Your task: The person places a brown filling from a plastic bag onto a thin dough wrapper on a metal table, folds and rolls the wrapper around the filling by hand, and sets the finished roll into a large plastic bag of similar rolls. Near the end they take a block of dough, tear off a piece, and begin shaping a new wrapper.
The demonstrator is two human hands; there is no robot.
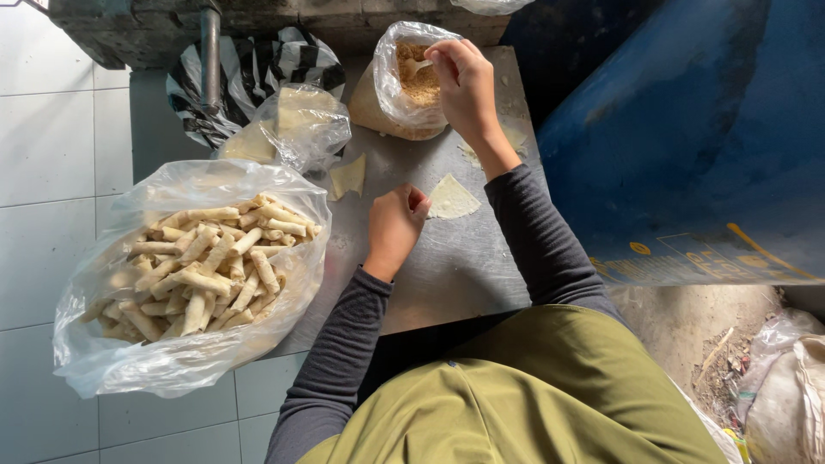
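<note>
Head view, left to right. Clear plastic bag heaped with pale rolled pastry sticks (202, 266) at nine o'clock of the left hand (394, 225), well apart. Left hand curled nearly shut, fingertips touching the thin cream triangular pastry wrapper (451, 198) at its three o'clock. Wrapper flat on the grey metal worktop (447, 271), point toward twelve o'clock. Right hand (465, 82) farther off at twelve o'clock, pinching a small spoon (414, 65) inside the clear bag of brown crumbly filling (404, 86).
</note>
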